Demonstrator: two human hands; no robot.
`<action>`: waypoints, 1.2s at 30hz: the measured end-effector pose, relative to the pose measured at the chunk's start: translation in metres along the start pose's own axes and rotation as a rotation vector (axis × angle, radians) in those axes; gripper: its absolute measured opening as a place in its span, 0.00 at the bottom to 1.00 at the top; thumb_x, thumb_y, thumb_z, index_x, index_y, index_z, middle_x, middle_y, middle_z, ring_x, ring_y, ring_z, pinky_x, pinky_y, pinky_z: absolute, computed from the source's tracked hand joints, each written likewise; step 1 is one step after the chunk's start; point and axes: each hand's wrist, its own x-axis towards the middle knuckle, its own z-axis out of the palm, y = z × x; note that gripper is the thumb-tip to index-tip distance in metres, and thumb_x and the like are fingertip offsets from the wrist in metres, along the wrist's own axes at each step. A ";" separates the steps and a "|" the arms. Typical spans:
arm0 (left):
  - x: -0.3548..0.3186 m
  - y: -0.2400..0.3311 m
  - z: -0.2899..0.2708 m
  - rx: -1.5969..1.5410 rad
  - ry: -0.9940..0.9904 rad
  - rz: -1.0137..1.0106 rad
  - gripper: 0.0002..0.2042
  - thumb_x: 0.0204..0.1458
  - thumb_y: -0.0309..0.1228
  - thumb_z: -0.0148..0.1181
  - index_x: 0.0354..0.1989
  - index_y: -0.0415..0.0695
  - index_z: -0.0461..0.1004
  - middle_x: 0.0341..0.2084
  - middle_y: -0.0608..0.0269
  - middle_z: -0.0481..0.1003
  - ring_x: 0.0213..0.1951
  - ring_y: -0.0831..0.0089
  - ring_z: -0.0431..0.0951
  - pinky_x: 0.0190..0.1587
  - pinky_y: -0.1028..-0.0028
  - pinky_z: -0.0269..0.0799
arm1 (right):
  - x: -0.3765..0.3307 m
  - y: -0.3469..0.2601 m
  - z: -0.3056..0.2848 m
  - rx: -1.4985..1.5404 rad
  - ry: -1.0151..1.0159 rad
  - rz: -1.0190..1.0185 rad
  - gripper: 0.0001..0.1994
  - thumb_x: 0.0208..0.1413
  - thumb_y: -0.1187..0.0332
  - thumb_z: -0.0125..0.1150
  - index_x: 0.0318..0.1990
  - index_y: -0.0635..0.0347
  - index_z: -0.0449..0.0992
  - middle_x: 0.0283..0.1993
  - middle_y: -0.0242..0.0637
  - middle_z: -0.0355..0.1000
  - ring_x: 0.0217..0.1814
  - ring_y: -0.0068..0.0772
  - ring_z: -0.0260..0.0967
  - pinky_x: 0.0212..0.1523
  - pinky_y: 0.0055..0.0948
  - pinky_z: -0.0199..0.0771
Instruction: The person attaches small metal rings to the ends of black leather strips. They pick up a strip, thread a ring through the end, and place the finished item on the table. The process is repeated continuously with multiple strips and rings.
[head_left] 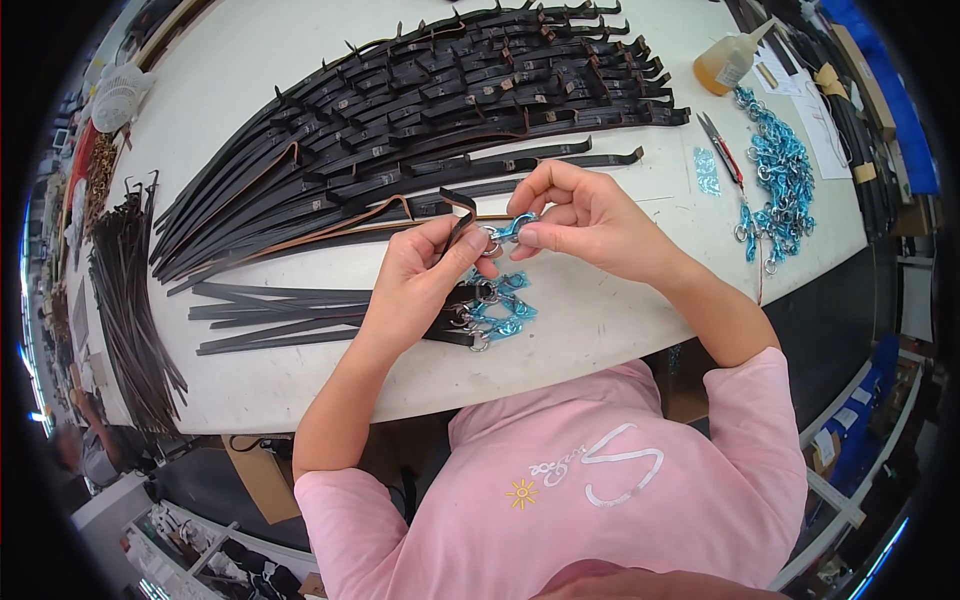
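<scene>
Above the table, my left hand pinches the end of a black leather strap with a brown underside; its tip curls up past the fingers. My right hand has its thumb and fingers closed on a metal snap hook wrapped in blue film. The hook's ring sits by my left fingertips at the strap end; whether the strap passes through it is hard to tell. Just below my hands lie several black straps whose ends carry blue-wrapped hooks with silver rings.
Many black straps with upturned ends cover the far table. A bundle of thin dark straps lies left. At right are a pile of blue-wrapped hooks, red-handled scissors and a bottle of amber liquid.
</scene>
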 end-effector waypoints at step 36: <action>-0.006 -0.001 0.001 0.856 0.180 0.751 0.17 0.44 0.31 0.76 0.44 0.45 0.80 0.26 0.65 0.71 0.21 0.70 0.71 0.23 0.72 0.67 | -0.002 0.005 -0.003 0.093 -0.083 -0.008 0.12 0.62 0.77 0.60 0.52 0.68 0.74 0.45 0.37 0.77 0.44 0.26 0.78 0.50 0.27 0.81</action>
